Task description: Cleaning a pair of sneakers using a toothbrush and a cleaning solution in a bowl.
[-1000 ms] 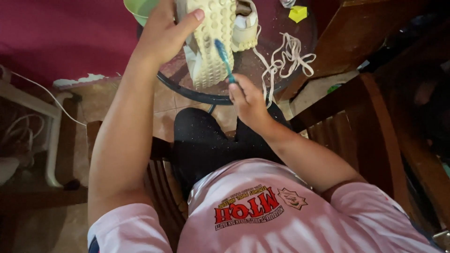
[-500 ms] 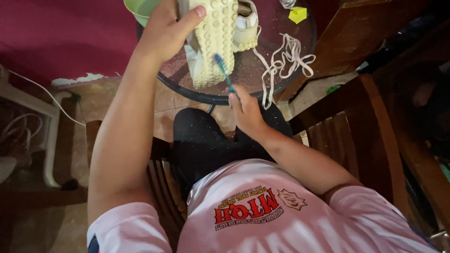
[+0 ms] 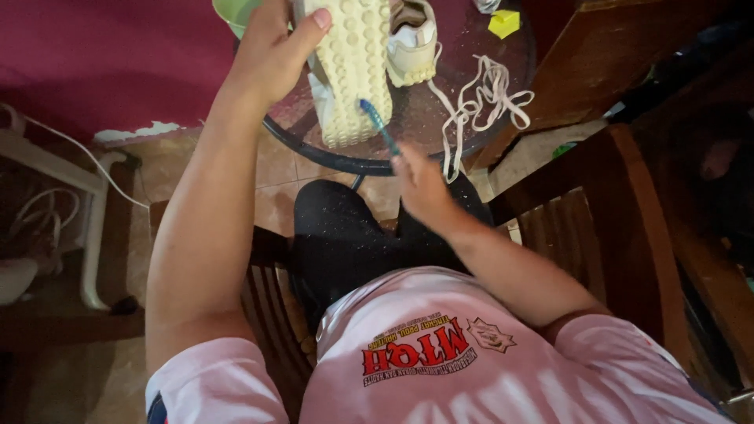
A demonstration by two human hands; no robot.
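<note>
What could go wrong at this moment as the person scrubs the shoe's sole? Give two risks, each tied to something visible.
1. The left hand holds the cream shoe at one side only; a hard stroke of the blue toothbrush might twist it loose.
2. The right hand holds the brush near its tail end, so it could slip; flicked dirt may add to the specks on the black trousers.

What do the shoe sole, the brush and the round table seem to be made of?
The shoe sole, held in the left hand, looks like cream matt rubber or foam: moulded round studs cover it. The brush, in the right hand, looks like blue glossy plastic. The round table seems to have a dark metal rim; its brownish speckled top may be glass or stone, I cannot tell which.
</note>
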